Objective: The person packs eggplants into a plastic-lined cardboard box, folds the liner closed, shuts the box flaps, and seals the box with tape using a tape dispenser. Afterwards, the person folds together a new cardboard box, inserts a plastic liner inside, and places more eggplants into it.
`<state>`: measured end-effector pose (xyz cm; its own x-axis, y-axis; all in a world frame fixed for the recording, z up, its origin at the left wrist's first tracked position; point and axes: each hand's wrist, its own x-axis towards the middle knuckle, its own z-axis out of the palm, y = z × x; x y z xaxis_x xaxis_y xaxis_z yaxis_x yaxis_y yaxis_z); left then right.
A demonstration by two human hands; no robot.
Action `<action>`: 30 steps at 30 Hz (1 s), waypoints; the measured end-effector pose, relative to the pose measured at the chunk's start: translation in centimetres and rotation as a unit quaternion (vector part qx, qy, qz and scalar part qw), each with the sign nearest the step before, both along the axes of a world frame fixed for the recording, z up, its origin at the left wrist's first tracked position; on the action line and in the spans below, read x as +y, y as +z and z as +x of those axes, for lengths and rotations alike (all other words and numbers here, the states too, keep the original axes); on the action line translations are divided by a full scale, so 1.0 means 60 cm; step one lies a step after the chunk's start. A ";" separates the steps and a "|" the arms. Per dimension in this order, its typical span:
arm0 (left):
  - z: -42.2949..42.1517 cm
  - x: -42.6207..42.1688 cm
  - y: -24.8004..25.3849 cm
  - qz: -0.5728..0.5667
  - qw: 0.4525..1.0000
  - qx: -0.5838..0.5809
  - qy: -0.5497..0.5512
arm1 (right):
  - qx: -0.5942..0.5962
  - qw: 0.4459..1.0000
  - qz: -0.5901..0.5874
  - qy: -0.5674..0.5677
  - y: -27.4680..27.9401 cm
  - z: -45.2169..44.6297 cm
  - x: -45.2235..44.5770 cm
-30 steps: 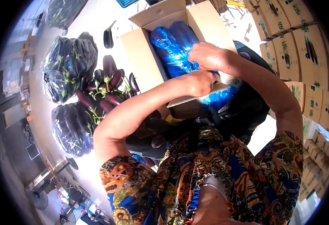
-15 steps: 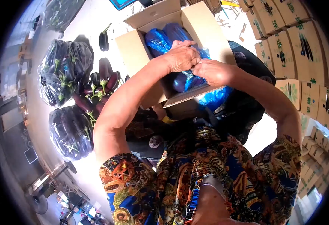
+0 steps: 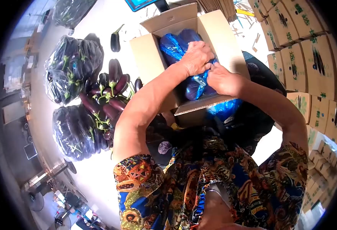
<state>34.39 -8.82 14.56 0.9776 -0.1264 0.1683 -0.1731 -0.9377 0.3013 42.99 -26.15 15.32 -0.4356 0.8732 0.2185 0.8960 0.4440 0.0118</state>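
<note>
Head view: fingers of my left hand [image 3: 196,58] and right hand [image 3: 224,79] pinch blue plastic film [image 3: 173,46] over eggplants [image 3: 192,93] inside the open carton [image 3: 223,41]. Even, gentle tension should keep the film from tearing.

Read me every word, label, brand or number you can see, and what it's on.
Nothing can be read for certain.
Stacked cartons: green printed characters, too small and blurred to quote.
Open box: no legible text.
Blue-edged device: no legible text.
</note>
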 end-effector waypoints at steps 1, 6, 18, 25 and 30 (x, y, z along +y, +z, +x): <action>-0.003 0.001 -0.004 -0.007 0.999 -0.033 0.005 | -0.001 0.997 -0.075 -0.005 0.001 0.001 0.004; 0.008 0.004 -0.002 0.011 0.998 0.067 0.011 | 0.170 0.984 0.001 -0.048 0.028 0.005 0.041; 0.007 0.067 0.109 -0.049 0.988 -0.091 0.115 | 0.050 0.975 -0.150 -0.154 0.082 -0.019 0.027; -0.010 0.206 0.149 0.074 0.942 0.090 0.316 | 0.260 0.924 -0.218 -0.174 0.124 -0.022 0.004; -0.041 0.175 0.127 0.074 0.964 0.066 0.246 | 0.310 0.831 -0.453 -0.093 0.152 -0.022 0.007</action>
<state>31.91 1.70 22.16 0.9368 0.3458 0.0534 0.3351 -0.9306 0.1472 41.64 -25.75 24.46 -0.3234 0.8415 -0.4327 0.6590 -0.1279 -0.7412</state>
